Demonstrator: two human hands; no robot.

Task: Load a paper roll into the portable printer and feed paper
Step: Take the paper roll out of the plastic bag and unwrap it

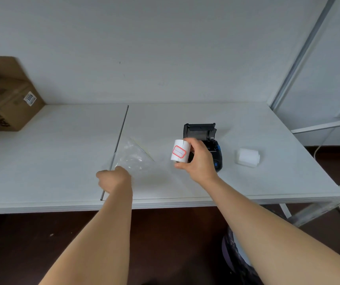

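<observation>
White paper roll (180, 151), upright w/ long axis near vertical, sits gripped in right hand (197, 159) just in front of open black printer (204, 138), bay directly behind it, while left hand (114, 178) pinches clear plastic bag (133, 157) on table (62, 151).

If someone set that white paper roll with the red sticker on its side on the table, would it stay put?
Probably not. The paper roll is a smooth cylinder, so on the flat white table it would likely roll at a nudge. The right hand lifts it between thumb and fingers, which suggests it is light. The red-bordered sticker seems to keep it wound.
</observation>
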